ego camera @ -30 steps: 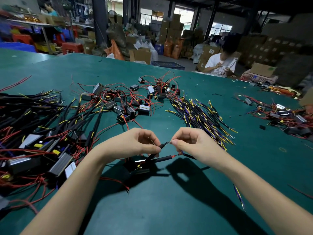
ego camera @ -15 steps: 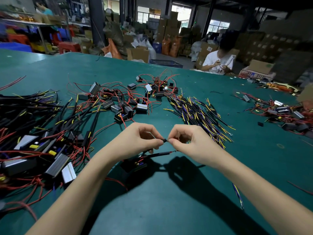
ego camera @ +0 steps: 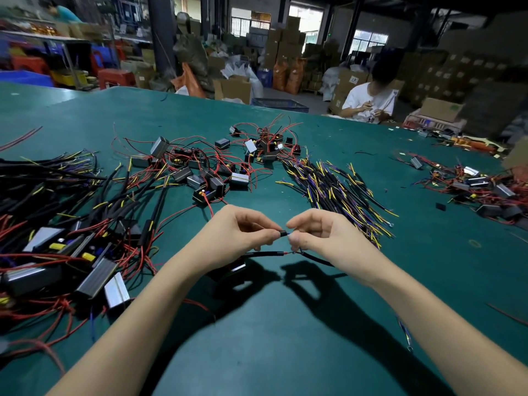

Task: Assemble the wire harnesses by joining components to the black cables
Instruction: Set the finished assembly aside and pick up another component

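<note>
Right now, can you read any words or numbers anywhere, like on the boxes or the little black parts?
None can be read.
Cardboard box behind the table: a white label with dark marks, too blurred to read.
Stacked cartons at the right: pale labels, too small to read.
Black modules on the green table: no legible print.

Both forearms are bare up to the bottom edge of the view, with no sleeves showing. The left hand (ego camera: 238,234) and right hand (ego camera: 323,234) are bare too, ungloved.
</note>
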Available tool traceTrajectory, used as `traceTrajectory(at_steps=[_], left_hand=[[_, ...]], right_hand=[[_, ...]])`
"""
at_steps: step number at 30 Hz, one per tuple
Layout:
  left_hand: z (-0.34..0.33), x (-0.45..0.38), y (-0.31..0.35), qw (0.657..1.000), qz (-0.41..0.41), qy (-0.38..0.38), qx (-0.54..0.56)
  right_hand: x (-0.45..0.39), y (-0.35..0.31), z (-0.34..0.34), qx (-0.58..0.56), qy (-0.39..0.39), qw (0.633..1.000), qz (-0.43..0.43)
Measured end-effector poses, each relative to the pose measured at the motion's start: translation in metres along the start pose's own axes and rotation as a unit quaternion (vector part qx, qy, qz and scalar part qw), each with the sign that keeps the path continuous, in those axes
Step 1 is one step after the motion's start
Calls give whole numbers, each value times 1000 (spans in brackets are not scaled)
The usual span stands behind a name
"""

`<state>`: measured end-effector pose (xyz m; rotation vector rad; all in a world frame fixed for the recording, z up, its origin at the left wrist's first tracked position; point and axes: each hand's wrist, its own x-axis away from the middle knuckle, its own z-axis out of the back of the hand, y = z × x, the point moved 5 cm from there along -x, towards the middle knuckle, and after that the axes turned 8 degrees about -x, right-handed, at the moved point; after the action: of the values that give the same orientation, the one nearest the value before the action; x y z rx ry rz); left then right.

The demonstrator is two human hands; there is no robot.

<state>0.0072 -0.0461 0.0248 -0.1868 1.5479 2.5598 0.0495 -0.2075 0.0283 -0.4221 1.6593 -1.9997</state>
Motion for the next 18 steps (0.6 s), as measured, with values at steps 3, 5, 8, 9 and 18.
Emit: traceTrajectory(at_steps=[3, 5, 8, 9, 18], left_hand=[[-3, 0, -1, 1000, 0, -12, 3], [-5, 1, 0, 1000, -6, -17, -8], [-5, 0, 2, 998, -24, 0, -57], [-5, 0, 3, 997, -30, 7, -77], [-3, 1, -4, 993, 17, -33, -115]], right_hand=[[3, 4, 0, -8, 19, 1000, -1], [5, 5, -1, -8, 21, 1000, 8], [7, 3, -2, 2, 30, 999, 26], [7, 3, -3, 7, 35, 999, 31], [11, 26, -8, -73, 68, 995, -16]])
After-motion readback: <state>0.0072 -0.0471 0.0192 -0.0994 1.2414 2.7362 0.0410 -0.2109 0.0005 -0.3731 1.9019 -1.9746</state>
